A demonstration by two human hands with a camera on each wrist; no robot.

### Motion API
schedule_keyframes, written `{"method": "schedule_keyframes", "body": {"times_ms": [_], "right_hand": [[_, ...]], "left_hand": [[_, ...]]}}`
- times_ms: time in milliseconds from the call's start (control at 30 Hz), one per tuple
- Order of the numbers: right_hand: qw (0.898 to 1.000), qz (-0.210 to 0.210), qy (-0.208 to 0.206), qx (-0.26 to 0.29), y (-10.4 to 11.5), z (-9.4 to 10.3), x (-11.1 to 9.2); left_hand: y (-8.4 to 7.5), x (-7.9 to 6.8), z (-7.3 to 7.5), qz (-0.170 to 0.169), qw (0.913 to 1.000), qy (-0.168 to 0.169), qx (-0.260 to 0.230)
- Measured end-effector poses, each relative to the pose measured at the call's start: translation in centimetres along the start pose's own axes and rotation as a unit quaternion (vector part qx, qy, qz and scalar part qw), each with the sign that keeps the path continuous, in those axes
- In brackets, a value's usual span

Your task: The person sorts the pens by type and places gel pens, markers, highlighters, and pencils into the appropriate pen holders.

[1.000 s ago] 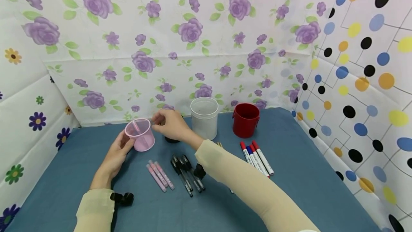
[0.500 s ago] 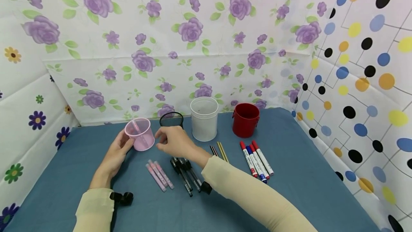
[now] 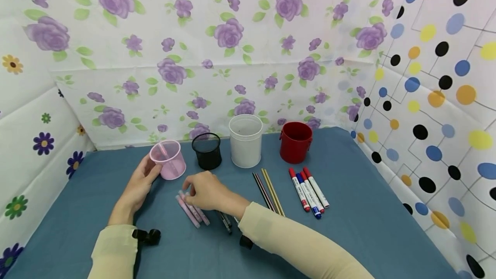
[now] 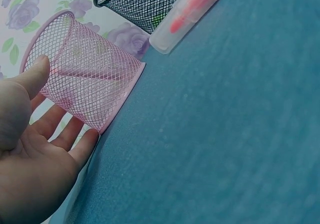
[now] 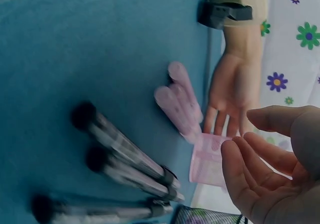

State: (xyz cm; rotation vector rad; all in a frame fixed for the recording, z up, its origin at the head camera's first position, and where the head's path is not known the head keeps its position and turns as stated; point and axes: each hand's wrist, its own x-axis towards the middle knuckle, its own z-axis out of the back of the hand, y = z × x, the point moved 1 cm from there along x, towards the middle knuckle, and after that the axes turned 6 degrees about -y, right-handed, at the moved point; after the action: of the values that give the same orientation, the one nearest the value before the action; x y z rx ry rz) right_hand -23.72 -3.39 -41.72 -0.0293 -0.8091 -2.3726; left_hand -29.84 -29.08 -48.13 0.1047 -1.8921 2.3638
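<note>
My left hand [image 3: 135,186] holds the side of a pink mesh pen cup [image 3: 175,168], thumb on the near side and fingers around the far side, as the left wrist view shows. A pink highlighter [image 3: 163,150] stands inside the cup. My right hand [image 3: 209,190] is over several pink highlighters [image 3: 187,212] lying on the cloth, and partly covers them. In the right wrist view its thumb and loosely bent fingers are apart, with nothing between them. Several clear pens with black caps [image 5: 125,146] lie beside the highlighters, mostly hidden under the right hand in the head view.
Behind stand a black mesh cup [image 3: 207,156], a white cup [image 3: 246,150] and a red cup [image 3: 294,147]. Several pencils [image 3: 271,193] and several red and blue markers [image 3: 309,193] lie to the right on the blue cloth [image 3: 372,227]. Patterned fabric [image 3: 232,76] walls the table's back and sides.
My right hand has come from beside the pink cup's rim down and toward me, over the highlighters. The black mesh cup now shows fully. My left hand stays on the pink cup.
</note>
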Motion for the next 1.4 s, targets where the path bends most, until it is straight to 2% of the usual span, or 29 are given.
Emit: {"method": "schedule_keyframes", "body": {"times_ms": [333, 600, 833, 1067, 1400], "right_hand": [[1.0, -0.007, 0.003, -0.017, 0.0, -1.9, -0.5], [0.997, -0.022, 0.01, -0.071, 0.7, -2.8, -0.5], [0.992, -0.007, 0.004, -0.127, 1.1, -3.7, -0.3], [0.986, -0.019, 0.006, -0.167, 1.4, -4.5, -0.1], [0.979, -0.018, 0.017, -0.204, 2.4, -5.1, -0.1]], "left_hand": [[-0.1, 0.0, 0.0, 0.002, 1.0, 0.0, -0.002], [-0.1, 0.0, 0.1, 0.004, 1.0, -0.002, -0.001], [-0.1, 0.0, 0.0, 0.006, 1.0, 0.0, 0.003], [0.0, 0.1, 0.0, 0.004, 1.0, 0.0, -0.001], [0.3, 0.1, 0.0, 0.004, 1.0, -0.001, -0.005]]}}
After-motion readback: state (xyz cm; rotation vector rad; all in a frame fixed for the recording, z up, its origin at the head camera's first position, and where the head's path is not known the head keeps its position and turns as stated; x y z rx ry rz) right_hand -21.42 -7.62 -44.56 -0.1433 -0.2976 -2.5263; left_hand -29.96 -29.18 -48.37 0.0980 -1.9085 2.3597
